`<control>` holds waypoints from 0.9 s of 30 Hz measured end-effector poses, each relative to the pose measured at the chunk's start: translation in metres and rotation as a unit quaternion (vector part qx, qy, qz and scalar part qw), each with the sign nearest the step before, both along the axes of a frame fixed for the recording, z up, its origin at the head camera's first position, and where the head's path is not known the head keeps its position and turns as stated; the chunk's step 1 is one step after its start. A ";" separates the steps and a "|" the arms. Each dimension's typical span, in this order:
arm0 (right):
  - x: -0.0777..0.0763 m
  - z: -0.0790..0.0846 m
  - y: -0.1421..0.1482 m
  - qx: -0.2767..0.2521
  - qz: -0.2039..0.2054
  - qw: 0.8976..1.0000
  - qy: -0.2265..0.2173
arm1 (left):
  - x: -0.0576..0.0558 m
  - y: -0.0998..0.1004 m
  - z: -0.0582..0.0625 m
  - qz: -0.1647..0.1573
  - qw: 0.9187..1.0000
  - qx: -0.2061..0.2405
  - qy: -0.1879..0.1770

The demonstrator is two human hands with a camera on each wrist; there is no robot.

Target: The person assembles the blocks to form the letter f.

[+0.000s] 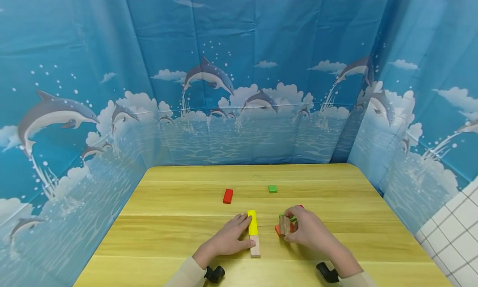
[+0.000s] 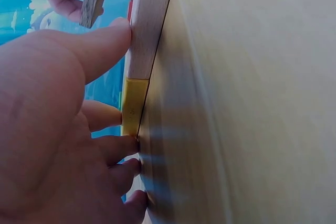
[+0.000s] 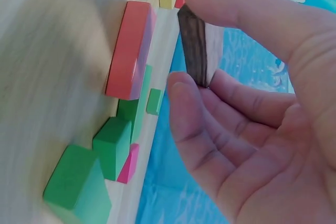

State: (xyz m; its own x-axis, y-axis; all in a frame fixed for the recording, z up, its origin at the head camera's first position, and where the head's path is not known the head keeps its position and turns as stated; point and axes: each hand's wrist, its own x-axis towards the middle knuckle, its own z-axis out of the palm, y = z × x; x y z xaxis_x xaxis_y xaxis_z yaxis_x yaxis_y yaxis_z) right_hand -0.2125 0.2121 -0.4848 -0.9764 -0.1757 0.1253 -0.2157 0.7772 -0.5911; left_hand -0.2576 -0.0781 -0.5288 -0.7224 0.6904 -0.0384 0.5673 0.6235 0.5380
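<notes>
On the table, a yellow block [image 1: 252, 222] and a pale wooden block [image 1: 254, 246] lie end to end in a line. My left hand [image 1: 232, 234] rests along their left side, thumb touching the pale block and fingertips at the yellow one, fingers loosely extended. To the right, my right hand [image 1: 308, 228] pinches a brown wooden block [image 3: 194, 48] between thumb and fingertips, held up off the table. Below and beside that hand lie a red-orange block [image 3: 130, 56], several green blocks [image 3: 113, 148] and a pink block [image 3: 128, 166], mostly covered by the hand in the head view.
Farther back on the table [image 1: 179, 204] lie a red block [image 1: 228, 196] and a small green block [image 1: 273, 189]. A blue curtain [image 1: 239, 142] with dolphins hangs behind the table's far edge and along its sides. White tiles [image 1: 453, 229] show at the right.
</notes>
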 end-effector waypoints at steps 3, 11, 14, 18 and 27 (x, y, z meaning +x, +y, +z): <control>-0.004 0.002 -0.005 -0.014 -0.005 1.000 -0.006 | 0.000 0.000 0.001 -0.002 1.000 -0.001 -0.003; -0.019 0.005 -0.017 -0.006 -0.016 1.000 -0.003 | -0.001 0.000 0.003 0.000 1.000 -0.001 -0.005; -0.027 0.005 -0.022 -0.002 -0.007 1.000 0.004 | -0.001 -0.001 0.005 0.002 1.000 -0.010 -0.001; -0.037 0.005 -0.030 0.009 -0.001 1.000 0.014 | 0.000 0.000 0.005 0.003 1.000 -0.020 0.009; -0.057 0.004 -0.042 0.020 0.008 0.999 0.029 | 0.004 0.003 0.008 0.009 1.000 -0.014 0.006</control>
State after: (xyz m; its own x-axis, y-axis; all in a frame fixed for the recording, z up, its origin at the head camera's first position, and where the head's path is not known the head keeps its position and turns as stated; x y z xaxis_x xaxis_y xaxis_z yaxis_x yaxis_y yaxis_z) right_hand -0.2691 0.1698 -0.4811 -0.9649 -0.1964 0.1745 -0.2608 0.7959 -0.5463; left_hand -0.2541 -0.0752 -0.5205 -0.7356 0.6757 -0.0486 0.5621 0.6488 0.5129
